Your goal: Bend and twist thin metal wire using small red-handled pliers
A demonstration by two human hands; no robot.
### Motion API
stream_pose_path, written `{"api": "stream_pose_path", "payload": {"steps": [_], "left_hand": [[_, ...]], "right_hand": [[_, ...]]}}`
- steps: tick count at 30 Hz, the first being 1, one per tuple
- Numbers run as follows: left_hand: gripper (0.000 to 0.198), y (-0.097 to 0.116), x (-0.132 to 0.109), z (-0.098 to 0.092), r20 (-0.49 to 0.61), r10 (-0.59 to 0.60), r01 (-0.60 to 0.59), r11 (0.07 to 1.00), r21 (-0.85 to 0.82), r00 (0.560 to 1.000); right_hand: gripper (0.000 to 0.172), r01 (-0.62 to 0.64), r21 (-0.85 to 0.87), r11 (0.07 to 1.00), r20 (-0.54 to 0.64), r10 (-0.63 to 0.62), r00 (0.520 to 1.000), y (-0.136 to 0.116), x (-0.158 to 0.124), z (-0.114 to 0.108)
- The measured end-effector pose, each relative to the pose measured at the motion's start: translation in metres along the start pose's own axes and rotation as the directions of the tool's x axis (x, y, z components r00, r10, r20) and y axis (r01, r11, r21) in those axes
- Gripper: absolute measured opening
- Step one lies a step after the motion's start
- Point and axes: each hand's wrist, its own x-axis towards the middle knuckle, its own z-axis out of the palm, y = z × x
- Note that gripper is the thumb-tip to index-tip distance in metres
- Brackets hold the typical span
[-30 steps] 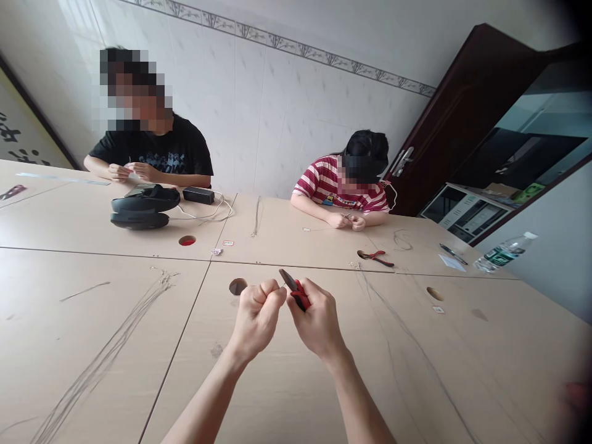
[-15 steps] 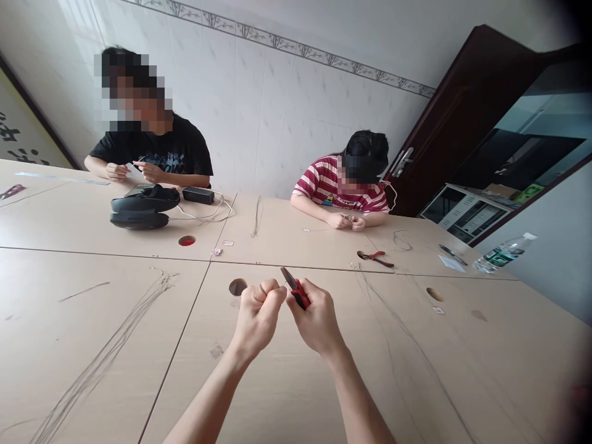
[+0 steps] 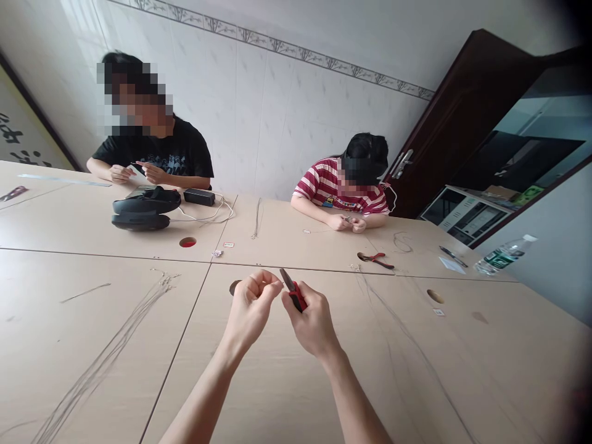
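Note:
My right hand [image 3: 312, 320] is closed around small red-handled pliers [image 3: 293, 290], whose dark jaws point up and left toward my left hand. My left hand [image 3: 252, 302] is curled in a pinch just left of the jaws, holding something thin that I cannot make out. Both hands hover above the light wooden table [image 3: 287, 376], close together near its middle.
Bundles of thin wire [image 3: 106, 354] lie at left and more wire [image 3: 416, 351] at right. Two people sit across, working with their own hands. A black device [image 3: 144, 206], second pliers [image 3: 375, 259], a water bottle [image 3: 504, 254] and cable holes [image 3: 187, 242] dot the table.
Both my hands shifted slightly left and away from me, staying together. The view tilted a little, so the people across sit lower in the picture.

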Motion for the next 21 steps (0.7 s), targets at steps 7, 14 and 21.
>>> {"api": "stream_pose_path", "payload": {"steps": [7,14,21], "left_hand": [[0.025,0.0,-0.001,-0.002,-0.003,-0.007,0.007,1.0,0.027,1.0],[0.025,0.004,-0.001,-0.007,0.0,-0.002,0.002,1.0,0.017,1.0],[0.025,0.01,-0.003,-0.007,0.082,-0.002,0.0,1.0,0.025,0.997]], "right_hand": [[0.025,0.023,-0.025,0.999,-0.013,-0.023,1.0,-0.003,0.001,-0.001],[0.023,-0.04,0.219,0.975,0.034,0.034,0.999,-0.009,0.0,-0.013],[0.025,-0.04,0.327,0.944,0.031,0.032,0.999,-0.01,-0.004,-0.018]]}}
